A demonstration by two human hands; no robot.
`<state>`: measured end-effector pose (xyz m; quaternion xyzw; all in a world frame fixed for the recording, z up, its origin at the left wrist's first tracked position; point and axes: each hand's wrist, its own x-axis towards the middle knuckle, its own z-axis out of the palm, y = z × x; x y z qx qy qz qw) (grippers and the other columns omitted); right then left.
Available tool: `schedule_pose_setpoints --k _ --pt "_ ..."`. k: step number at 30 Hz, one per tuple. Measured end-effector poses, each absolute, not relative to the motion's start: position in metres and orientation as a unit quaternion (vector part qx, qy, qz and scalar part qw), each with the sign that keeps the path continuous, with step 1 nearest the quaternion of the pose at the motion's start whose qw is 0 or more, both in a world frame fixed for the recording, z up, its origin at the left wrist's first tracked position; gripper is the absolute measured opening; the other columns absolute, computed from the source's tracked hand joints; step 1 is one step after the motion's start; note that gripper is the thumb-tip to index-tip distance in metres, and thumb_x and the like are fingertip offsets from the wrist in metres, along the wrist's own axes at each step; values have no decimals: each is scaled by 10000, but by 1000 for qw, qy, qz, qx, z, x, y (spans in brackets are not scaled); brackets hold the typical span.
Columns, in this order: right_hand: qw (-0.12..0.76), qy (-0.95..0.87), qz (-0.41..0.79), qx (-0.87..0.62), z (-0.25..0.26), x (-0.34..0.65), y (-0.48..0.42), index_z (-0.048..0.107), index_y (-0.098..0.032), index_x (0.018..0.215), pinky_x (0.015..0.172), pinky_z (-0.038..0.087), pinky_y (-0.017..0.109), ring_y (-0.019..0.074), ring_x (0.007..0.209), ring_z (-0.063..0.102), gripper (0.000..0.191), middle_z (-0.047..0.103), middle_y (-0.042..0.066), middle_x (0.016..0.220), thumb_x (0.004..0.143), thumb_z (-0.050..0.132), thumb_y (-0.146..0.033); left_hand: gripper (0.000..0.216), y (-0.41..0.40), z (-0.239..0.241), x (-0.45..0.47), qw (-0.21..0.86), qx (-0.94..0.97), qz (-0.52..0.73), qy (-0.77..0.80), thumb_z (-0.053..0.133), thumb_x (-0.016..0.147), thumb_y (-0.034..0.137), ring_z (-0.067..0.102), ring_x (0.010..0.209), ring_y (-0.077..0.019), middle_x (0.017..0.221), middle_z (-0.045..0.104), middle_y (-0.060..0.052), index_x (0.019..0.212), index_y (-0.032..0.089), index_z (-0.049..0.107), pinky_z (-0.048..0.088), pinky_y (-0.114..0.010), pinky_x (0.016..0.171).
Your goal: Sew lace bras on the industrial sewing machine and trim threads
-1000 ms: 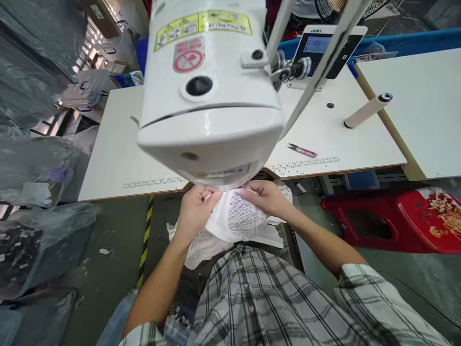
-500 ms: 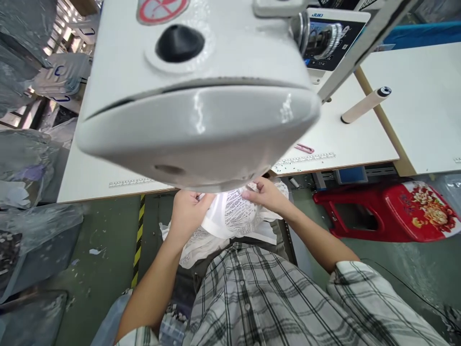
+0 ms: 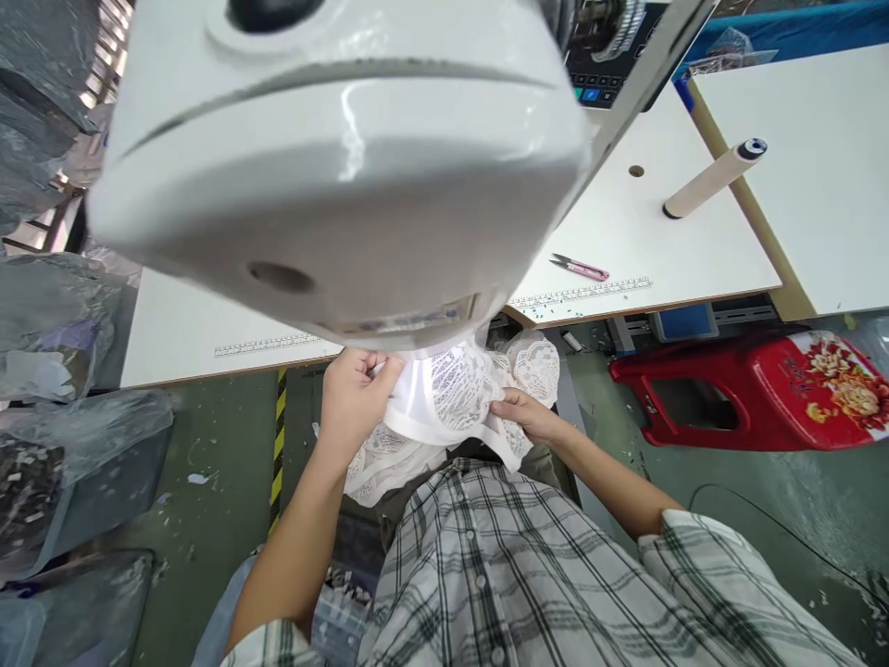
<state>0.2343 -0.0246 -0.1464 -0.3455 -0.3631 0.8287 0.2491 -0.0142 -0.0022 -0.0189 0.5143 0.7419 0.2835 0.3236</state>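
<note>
A white lace bra (image 3: 458, 398) hangs under the head of a white sewing machine (image 3: 347, 213), above my lap. On its left side my left hand (image 3: 357, 389) is closed, pinching the edge of the fabric between thumb and fingers. Lower down on the right, my right hand (image 3: 524, 412) grips the lace beside the cup. The machine's head hides the needle area and the bra's upper edge. More white lace fabric (image 3: 395, 463) lies in my lap beneath the bra.
Pink thread snips (image 3: 581, 268) and a printed ruler strip (image 3: 583, 294) are on the white table (image 3: 722, 250). A beige upright roller (image 3: 714, 179) stands behind them. A red stool (image 3: 750, 389) is at the right. Plastic bags (image 3: 56, 315) and bins fill the left.
My right hand has moved down and right along the bra, whose cup and lower band now show more. The left hand still pinches its edge. The camera view has shifted.
</note>
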Motion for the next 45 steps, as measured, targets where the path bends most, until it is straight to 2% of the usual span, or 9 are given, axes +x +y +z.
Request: schedule_pose_setpoints --k 9,15,20,23,28,31,34,39,45 --pt "326 -328 797 -389 -129 242 -29 660 -182 641 496 417 234 111 489 524 496 612 -15 549 653 838 -645 235 -6 -29 -16 317 555 315 702 613 813 372 497 550 -119 593 531 42 666 209 527 388 -248 544" --pt "346 -394 752 -399 -106 260 -23 645 -183 584 482 372 232 105 486 474 493 553 -26 520 698 816 -632 53 -28 -23 -5 87 680 390 614 610 914 249 675 882 -179 928 701 -38 935 201 614 531 -283 736" --pt "261 -622 698 -242 -66 264 -19 733 -180 731 578 469 251 148 609 611 414 656 23 630 919 641 -537 291 -63 -6 40 62 839 404 359 559 983 387 647 1170 -219 1139 716 -106 1197 190 549 516 -366 1036" --pt "181 -758 619 -97 -39 257 -22 767 -185 870 695 505 247 152 753 675 303 748 53 783 1004 539 -333 474 -74 -3 53 104 892 309 313 551 965 500 677 1128 -277 1166 729 -144 1282 148 537 514 -430 1006" --pt "178 -839 471 -205 -16 249 -23 673 -162 1184 682 472 261 156 762 676 271 760 71 890 1038 453 -225 384 -61 -12 33 384 784 117 474 481 988 530 600 546 -164 659 660 6 847 199 616 353 -268 500" --pt "205 -819 452 -288 -15 245 -17 574 -146 1263 633 444 255 148 679 643 274 728 36 800 1043 458 -261 460 -47 -13 21 439 736 128 499 400 1009 503 514 538 -130 587 534 31 673 204 496 289 -244 516" --pt "222 -800 448 -332 -16 238 -6 646 -178 1038 613 419 245 137 656 616 165 715 21 773 1003 547 -305 488 -38 -6 16 420 736 142 512 354 1011 476 385 493 -108 533 390 48 609 201 391 240 -253 518" --pt "213 -790 464 -340 -16 225 15 702 -182 818 638 388 248 137 680 606 240 703 18 723 971 591 -330 330 -20 8 8 419 702 147 557 460 945 402 489 586 -128 612 548 33 740 199 619 309 -248 574" --pt "189 -749 497 -395 -14 220 34 697 -173 766 614 347 245 117 634 558 255 675 -3 705 910 649 -378 424 2 11 -5 384 669 132 622 581 838 476 373 535 -121 529 400 37 536 203 465 251 -266 525"
